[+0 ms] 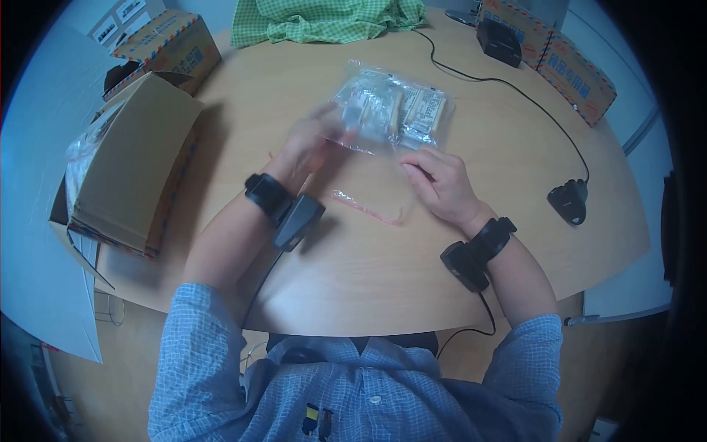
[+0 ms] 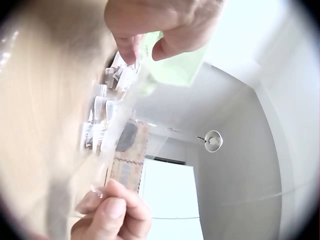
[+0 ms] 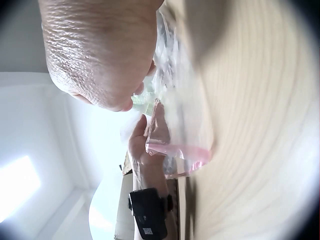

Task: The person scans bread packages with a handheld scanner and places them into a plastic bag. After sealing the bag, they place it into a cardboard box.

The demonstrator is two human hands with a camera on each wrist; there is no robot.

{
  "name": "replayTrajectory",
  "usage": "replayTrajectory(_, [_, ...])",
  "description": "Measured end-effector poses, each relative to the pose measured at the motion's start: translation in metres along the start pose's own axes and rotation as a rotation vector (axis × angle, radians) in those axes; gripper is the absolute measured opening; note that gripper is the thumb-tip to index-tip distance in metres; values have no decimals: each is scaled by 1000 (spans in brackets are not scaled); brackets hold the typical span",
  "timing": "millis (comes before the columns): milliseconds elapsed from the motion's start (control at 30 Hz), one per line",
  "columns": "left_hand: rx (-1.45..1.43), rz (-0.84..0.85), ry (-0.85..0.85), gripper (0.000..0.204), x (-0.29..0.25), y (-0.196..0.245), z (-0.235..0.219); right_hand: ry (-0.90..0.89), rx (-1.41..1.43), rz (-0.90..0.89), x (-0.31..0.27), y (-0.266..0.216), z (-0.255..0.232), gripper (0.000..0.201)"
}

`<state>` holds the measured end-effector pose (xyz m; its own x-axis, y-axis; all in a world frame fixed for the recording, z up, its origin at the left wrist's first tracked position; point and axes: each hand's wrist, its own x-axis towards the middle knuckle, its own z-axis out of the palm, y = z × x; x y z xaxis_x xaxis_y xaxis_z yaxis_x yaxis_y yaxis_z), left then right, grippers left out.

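Observation:
A clear zip bag (image 3: 187,115) with a pink strip along one edge stands between the hands, close over the table. My right hand (image 1: 438,180) has curled fingers and pinches clear plastic of this bag, as the left wrist view also shows at the right hand's fingertips (image 2: 102,197). My left hand (image 1: 305,144), blurred, is beside the bag's far-left side, with a gap between thumb and forefinger in the left wrist view. Just beyond the hands lie clear packets (image 1: 423,114) with printed white labels, overlapped by loose plastic.
An open cardboard box (image 1: 140,162) holding plastic-wrapped items stands at left, another box (image 1: 177,55) behind it. A green checked cloth (image 1: 324,22) lies at the back. At right are further boxes (image 1: 574,74), a black device (image 1: 498,43) and a cabled black device (image 1: 568,202).

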<state>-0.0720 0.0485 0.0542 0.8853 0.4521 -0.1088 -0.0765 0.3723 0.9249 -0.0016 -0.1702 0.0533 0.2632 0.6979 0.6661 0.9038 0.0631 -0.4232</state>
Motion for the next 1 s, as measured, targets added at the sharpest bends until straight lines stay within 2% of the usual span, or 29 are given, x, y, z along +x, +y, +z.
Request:
replayTrajectory(33, [-1,5,-2,55,4,-2,5,1,-4,-4,0,1,1,5])
replayTrajectory(100, [-181,144,155,55,11,-3,13,40,39,-13,0,3,2,5])
replayTrajectory(133, [-187,162,178,47,12,-11,16,42,37,-12,-1,3,2,5])
replayTrajectory(167, [-186,162,175,47,11,-18,15,39,37,-15,-1,3,2,5])
replayTrajectory(233, [172,145,38,38,0,-27,14,42,41,-13,0,4,2,5])
replayTrajectory(267, [203,48,8,30,-9,-27,22,20,24,-9,0,3,1,5])
replayTrajectory(300, [204,43,8,30,-8,-31,25,-4,5,-5,0,2,0,5])
replayTrajectory(367, [359,169,-221,29,-3,-34,29,-6,7,-5,-1,2,0,5])
replayTrajectory(400, [358,173,-224,29,-3,-34,29,-6,9,-7,0,2,-1,5])
replayTrajectory(467, [659,173,-227,25,-10,-24,34,-21,3,-15,1,2,-5,5])
replayTrajectory(500, [660,177,-234,25,-17,-19,33,-36,4,-19,1,3,-7,5])
replayTrajectory(533, [769,179,-319,24,-28,-10,30,-31,-2,-18,1,4,-8,5])
replayTrajectory(600, [900,226,-437,24,-40,-5,10,-178,28,-9,-1,8,-11,7])
replayTrajectory(633, [895,192,-462,24,-48,2,-2,-171,26,-6,-1,9,-12,7])
replayTrajectory(667, [889,158,-486,23,-58,11,-9,-286,38,38,-1,10,-13,8])
replayTrajectory(700, [854,44,-499,22,-69,24,-18,-402,52,81,-1,11,-13,10])
replayTrajectory(767, [842,-75,-559,20,-81,48,-39,-448,51,68,0,13,-14,11])
replayTrajectory(833, [759,-65,-512,18,-84,52,-49,-738,257,254,4,9,-23,13])
replayTrajectory(867, [778,31,-419,19,-83,54,-50,-791,411,386,4,8,-29,19])
replayTrajectory(900, [792,131,-324,20,-81,55,-49,-791,408,395,6,5,-33,19])
replayTrajectory(933, [942,304,-285,33,-74,49,-49,-675,435,544,7,4,-37,21])
replayTrajectory(967, [937,305,-290,33,-71,40,-47,-555,458,688,9,4,-40,24])
replayTrajectory(1000, [1154,371,-134,43,-68,31,-42,-484,404,678,9,10,-39,24])
